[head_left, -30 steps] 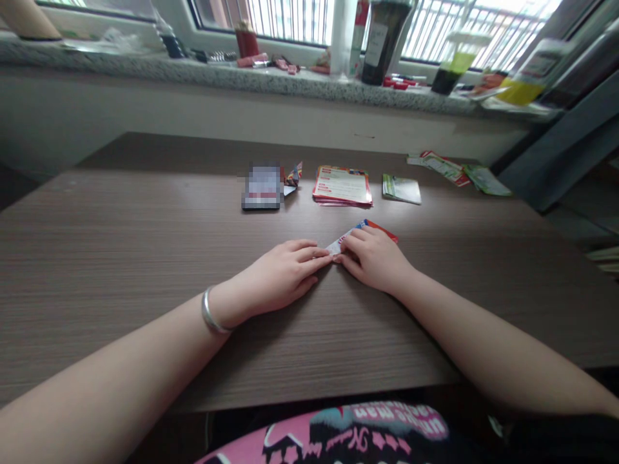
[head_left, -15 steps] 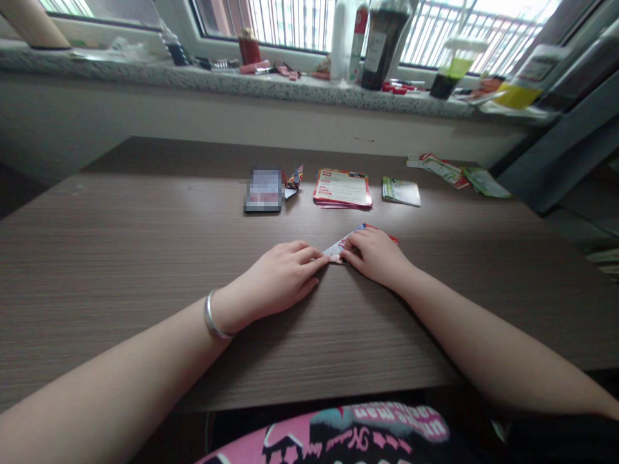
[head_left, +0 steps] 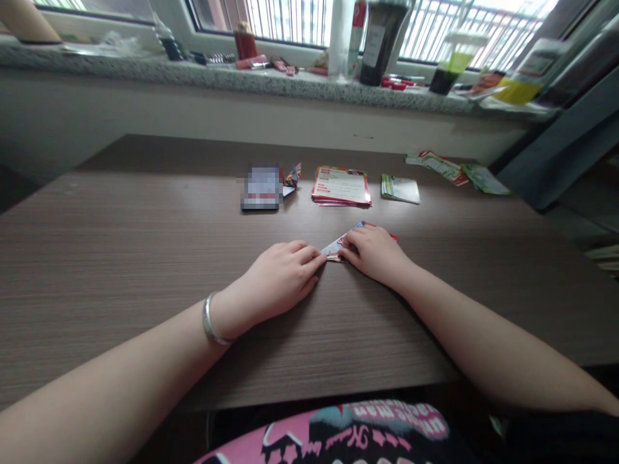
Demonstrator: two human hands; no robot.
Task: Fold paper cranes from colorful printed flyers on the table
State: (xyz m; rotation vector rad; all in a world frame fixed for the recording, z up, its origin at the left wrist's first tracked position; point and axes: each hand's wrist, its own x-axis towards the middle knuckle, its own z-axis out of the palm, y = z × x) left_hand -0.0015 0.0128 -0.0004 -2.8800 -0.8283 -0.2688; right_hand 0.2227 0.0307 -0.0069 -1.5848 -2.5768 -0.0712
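Note:
A folded piece of printed paper [head_left: 333, 248], pale with blue and red edges, lies on the desk between my two hands. With fingers together and fingertips at its left corner, my left hand [head_left: 280, 274] pinches or presses it there; the exact grip is partly hidden. My right hand [head_left: 374, 250] rests over the paper's right part, fingers curled, with thumb and fingertips pressing on it. Much of the paper is covered by that hand. A silver bangle [head_left: 213, 320] circles my left wrist.
Along the back of the brown desk [head_left: 120, 258] lie a phone [head_left: 261, 188], a small folded colourful paper [head_left: 293, 176], a stack of cards [head_left: 341, 187], a smaller paper stack [head_left: 400, 189] and loose printed papers [head_left: 445, 169]. Several bottles stand on the stone windowsill [head_left: 203, 75].
Both hands stay on the folded paper with almost no movement. The whole view has shifted slightly.

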